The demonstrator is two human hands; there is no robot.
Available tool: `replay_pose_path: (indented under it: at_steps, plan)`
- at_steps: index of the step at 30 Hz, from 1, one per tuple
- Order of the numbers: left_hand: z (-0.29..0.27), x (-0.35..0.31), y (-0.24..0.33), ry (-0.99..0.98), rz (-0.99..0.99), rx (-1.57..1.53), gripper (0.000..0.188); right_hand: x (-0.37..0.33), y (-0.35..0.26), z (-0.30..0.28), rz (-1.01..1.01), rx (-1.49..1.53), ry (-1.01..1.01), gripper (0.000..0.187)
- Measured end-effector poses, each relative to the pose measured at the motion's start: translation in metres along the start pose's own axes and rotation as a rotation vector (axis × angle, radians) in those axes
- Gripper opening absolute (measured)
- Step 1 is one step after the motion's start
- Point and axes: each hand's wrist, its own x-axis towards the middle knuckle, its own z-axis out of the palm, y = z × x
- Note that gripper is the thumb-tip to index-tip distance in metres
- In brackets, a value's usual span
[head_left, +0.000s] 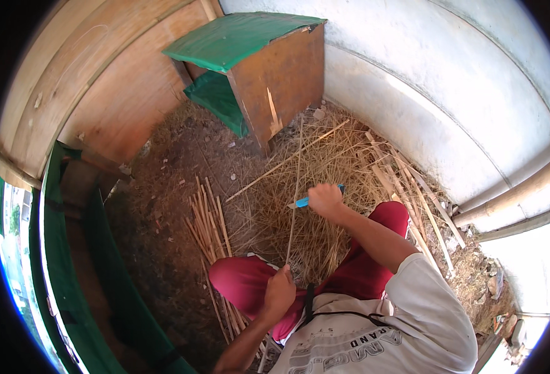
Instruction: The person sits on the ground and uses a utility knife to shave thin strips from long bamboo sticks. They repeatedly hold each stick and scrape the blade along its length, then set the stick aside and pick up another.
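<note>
Here, the thin stick (297,168) ran from the left hand (280,292), closed around its near end, toward the ground's (169,171) far edge, while the right hand (325,201), fist tight round the blue knife (302,202), held the blade (292,205) crosswise at the stick's middle.

The cutter (302,202) had a smooth blue handle that looked like plastic. The thin strip (291,234) looked like split wood or bamboo, matt and dry, as did the sticks (209,230). The shavings (325,159) were fibrous, the earth floor (169,215) rough and crumbly. The box (294,75) was brown wood, splintered raw on its side, under a slightly glossy green sheet (244,37), apparently plastic. Trousers (241,277) and shirt (356,318) were matt cloth.
</note>
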Motion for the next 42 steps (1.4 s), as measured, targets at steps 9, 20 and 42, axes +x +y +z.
replay_pose_path:
  at_steps: [9,20,42]
  plan:
    - [-0.021,-0.046,-0.009,-0.062,0.062,0.098,0.040,0.040,0.076,-0.036,0.197,-0.002,0.217,0.017]
    - [-0.050,-0.134,-0.079,-0.203,0.086,0.228,0.036,0.045,0.201,-0.067,0.504,-0.123,0.204,0.012]
    - [-0.015,-0.046,-0.026,0.216,0.048,-0.331,0.036,-0.054,-0.002,-0.041,-0.005,0.318,0.131,0.015]
